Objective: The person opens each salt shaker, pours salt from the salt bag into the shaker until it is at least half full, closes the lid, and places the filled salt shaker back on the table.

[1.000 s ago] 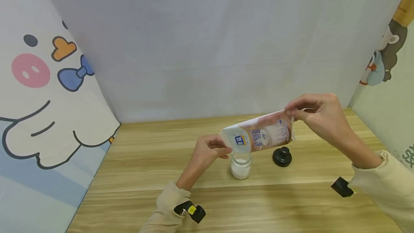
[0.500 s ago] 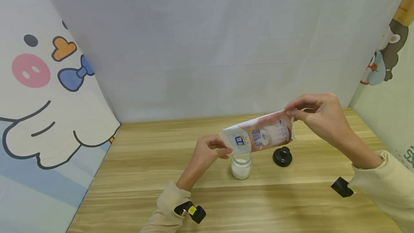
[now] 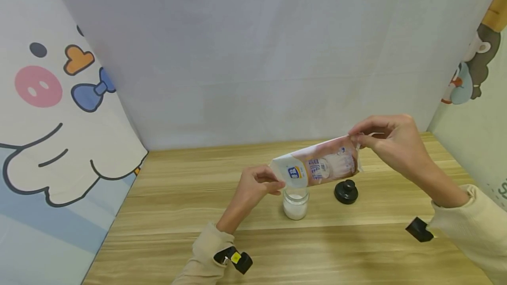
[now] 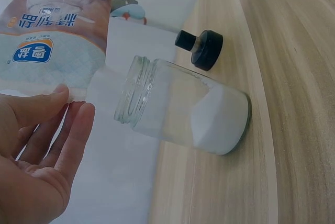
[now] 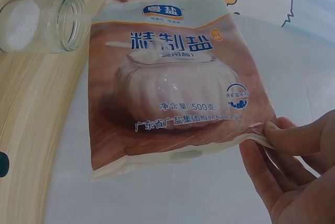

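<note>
Both hands hold a printed salt bag [image 3: 317, 164] tilted in the air, its right end higher. My left hand [image 3: 255, 188] pinches the lower, pale end between thumb and fingers. The bag's raised brown end is pinched by my right hand [image 3: 392, 144]. Just below the lower end stands an uncapped glass jar [image 4: 178, 109], upright on the table. White salt [image 4: 220, 119] fills part of it, heaped to one side in the left wrist view. A faint whitish streak shows between the bag's lower corner and the jar mouth. The bag's inside is hidden.
A black knobbed lid [image 3: 346, 191] lies on the wooden table [image 3: 178, 214], right of the jar. Behind the table hangs a plain pale cloth [image 3: 257, 56]. Cartoon-printed panels [image 3: 47, 144] stand at both sides. Black cameras sit at both wrists.
Barely anything differs. Both hands keep the bag at the same tilt over the jar, and the jar and lid stay where they were.
</note>
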Motion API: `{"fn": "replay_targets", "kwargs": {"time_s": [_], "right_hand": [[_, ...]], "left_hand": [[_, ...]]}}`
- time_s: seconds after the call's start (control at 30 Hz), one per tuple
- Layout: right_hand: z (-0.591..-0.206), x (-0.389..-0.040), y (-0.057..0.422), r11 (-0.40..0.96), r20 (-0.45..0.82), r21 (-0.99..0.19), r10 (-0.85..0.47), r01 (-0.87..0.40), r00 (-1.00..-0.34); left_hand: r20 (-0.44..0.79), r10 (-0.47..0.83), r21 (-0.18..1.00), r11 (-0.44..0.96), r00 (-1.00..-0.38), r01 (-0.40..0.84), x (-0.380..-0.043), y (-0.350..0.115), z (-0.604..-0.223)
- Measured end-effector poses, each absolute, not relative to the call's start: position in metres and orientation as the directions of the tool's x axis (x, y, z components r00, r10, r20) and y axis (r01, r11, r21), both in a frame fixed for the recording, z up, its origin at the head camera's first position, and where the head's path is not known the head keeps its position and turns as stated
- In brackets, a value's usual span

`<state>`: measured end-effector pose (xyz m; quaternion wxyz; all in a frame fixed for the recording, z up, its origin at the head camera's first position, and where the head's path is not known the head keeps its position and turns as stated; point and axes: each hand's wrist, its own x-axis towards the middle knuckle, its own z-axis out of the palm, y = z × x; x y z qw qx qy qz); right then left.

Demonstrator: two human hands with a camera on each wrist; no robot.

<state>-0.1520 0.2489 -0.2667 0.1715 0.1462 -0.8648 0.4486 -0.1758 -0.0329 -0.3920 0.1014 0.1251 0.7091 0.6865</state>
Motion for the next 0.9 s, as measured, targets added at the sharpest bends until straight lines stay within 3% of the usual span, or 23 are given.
{"fn": "replay_targets", "kwargs": {"time_s": [0.9], "right_hand": [[-0.2685,-0.1530,0.2500,0.547,0.420,-0.737,-0.089,-0.397,-0.903]], "left_hand": [[0.027,0.311,0.999,0.010,-0.950,0.031,-0.1764,-0.0327,-0.3922]]}}
